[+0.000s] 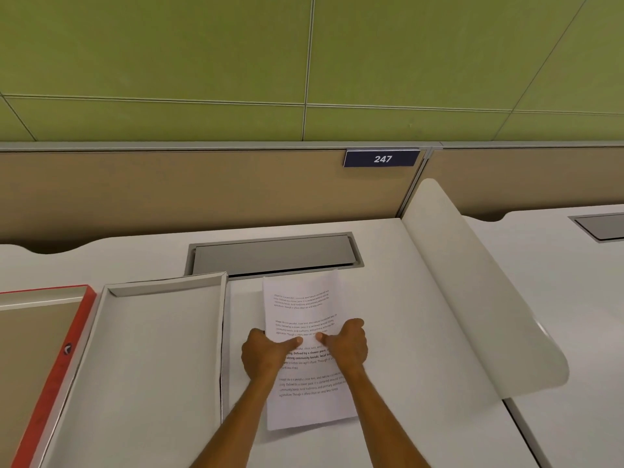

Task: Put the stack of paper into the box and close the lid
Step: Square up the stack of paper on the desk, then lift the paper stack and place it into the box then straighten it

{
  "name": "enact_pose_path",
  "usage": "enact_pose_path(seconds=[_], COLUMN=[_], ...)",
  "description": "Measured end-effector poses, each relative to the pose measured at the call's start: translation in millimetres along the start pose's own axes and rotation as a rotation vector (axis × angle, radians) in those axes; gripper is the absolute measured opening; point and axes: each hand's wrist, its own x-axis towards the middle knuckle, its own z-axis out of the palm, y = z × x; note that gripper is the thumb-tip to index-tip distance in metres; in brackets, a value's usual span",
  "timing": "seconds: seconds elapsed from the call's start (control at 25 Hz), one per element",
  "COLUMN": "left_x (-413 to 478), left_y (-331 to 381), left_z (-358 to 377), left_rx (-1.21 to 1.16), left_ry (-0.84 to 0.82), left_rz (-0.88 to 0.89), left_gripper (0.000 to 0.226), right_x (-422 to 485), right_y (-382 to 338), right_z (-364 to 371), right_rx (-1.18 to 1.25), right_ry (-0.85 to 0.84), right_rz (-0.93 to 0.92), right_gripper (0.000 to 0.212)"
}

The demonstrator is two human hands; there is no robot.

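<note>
A stack of white printed paper (304, 305) lies on the white desk in the middle of the head view. My left hand (266, 354) grips its left edge and my right hand (347, 344) grips its right edge, both thumbs pressed on the top sheet. To the left lies an open white shallow box tray (158, 349), empty inside. Further left sits a red-edged part (54, 366) with a tan inner face; whether it is the lid or the base I cannot tell.
A grey cable hatch (273, 255) is set in the white desk (422, 383) just behind the paper. A curved white divider (472, 292) rises on the right. A tan partition with a sign reading 247 (382, 159) closes off the back.
</note>
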Motion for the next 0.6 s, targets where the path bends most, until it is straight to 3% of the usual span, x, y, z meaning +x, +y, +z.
enact_pose_path(seconds=[0.28, 0.44, 0.6], left_x=[-32.0, -51.9, -58.2], left_y=[28.2, 32.8, 28.1], left_z=[-28.7, -28.0, -23.7], left_rx=[-0.314, -0.556, -0.633], left_ry=[0.181, 0.191, 0.169], left_rz=[0.350, 0.461, 0.509], left_gripper=[0.061, 0.061, 0.064], right_x=[-18.4, -28.1, -29.4], right_y=[-18.8, -13.1, -2.6], right_z=[-34.5, -38.2, -33.6], right_rx=[0.406, 0.713, 0.815], right_ry=[0.165, 0.194, 0.212], right_rz=[-0.247, -0.356, -0.399], right_gripper=[0.064, 0.064, 0.071])
